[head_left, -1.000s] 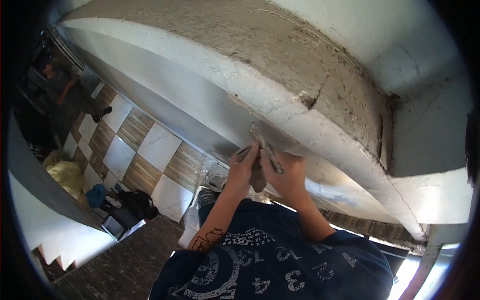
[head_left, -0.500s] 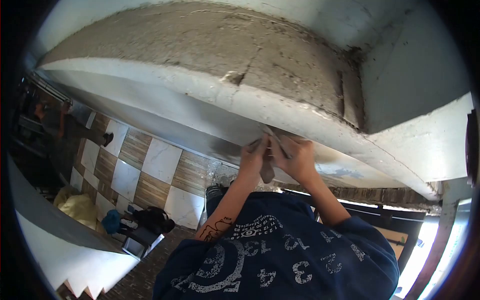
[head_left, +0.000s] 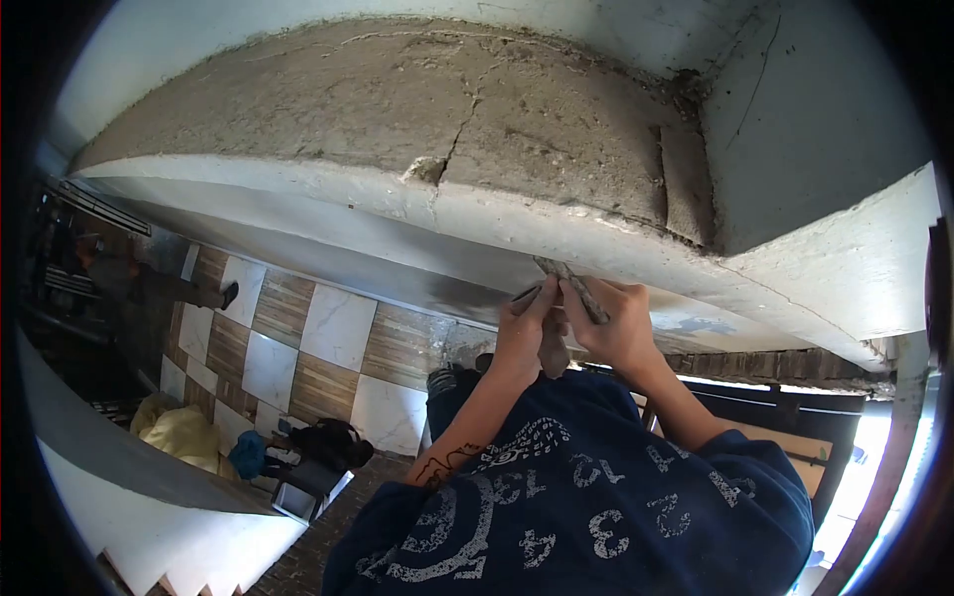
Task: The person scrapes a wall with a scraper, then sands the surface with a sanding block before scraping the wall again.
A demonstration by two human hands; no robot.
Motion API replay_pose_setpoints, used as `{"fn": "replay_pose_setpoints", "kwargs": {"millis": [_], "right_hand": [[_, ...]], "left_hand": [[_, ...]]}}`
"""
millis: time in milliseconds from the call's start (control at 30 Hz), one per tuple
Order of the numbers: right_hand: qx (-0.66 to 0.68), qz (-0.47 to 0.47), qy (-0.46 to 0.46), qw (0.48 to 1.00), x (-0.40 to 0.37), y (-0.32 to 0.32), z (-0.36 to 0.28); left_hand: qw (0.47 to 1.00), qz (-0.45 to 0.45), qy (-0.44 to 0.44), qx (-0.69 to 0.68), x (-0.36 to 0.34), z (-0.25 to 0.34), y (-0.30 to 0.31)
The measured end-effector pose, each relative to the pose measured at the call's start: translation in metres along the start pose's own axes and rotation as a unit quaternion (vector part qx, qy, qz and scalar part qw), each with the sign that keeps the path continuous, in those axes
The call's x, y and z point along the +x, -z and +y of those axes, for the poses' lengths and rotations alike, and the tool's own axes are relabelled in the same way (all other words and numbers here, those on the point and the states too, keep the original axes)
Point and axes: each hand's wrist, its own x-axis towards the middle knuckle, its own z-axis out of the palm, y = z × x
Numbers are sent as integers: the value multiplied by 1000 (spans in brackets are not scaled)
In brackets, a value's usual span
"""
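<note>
My left hand (head_left: 522,333) is closed in front of the white wall, beneath the rough concrete ledge. A dark flat piece shows at its fingers. Between my palms hangs a rounded grey-brown handle (head_left: 554,358), probably part of the same tool; the join is hidden. My right hand (head_left: 618,326) is closed around a narrow, grey, plaster-smeared flat tool (head_left: 578,289), tilted with its tip up and to the left. Both hands are close together, fingertips nearly meeting. The ledge (head_left: 328,109) has a crack and a chipped front edge just above them.
Below left lies a floor of white and wood-look tiles (head_left: 338,323). A yellow cloth or bag (head_left: 179,432), a blue item (head_left: 246,454) and a dark bag (head_left: 333,444) are there. Another person's leg (head_left: 184,288) shows at far left. A pale wall (head_left: 815,129) rises at right.
My view has shifted slightly, so hands and floor appear further right. The tool in my right hand shows more fully now. Both hands keep their hold.
</note>
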Motion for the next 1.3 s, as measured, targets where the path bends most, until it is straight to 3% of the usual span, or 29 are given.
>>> {"fn": "replay_pose_setpoints", "kwargs": {"millis": [100, 467, 767, 1300], "right_hand": [[-10, 26, 40, 999, 2, -8, 1], [-3, 6, 8, 1000, -5, 0, 7], [-6, 21, 63, 998, 1, 3, 9], [1, 9, 43, 999, -4, 12, 8]], "left_hand": [[1000, 3, -1, 4, 7, 2, 5], [999, 9, -32, -13, 4, -8, -2], [999, 3, -45, -23, 6, -10, -6], [999, 12, -34, -1, 0, -12, -7]]}}
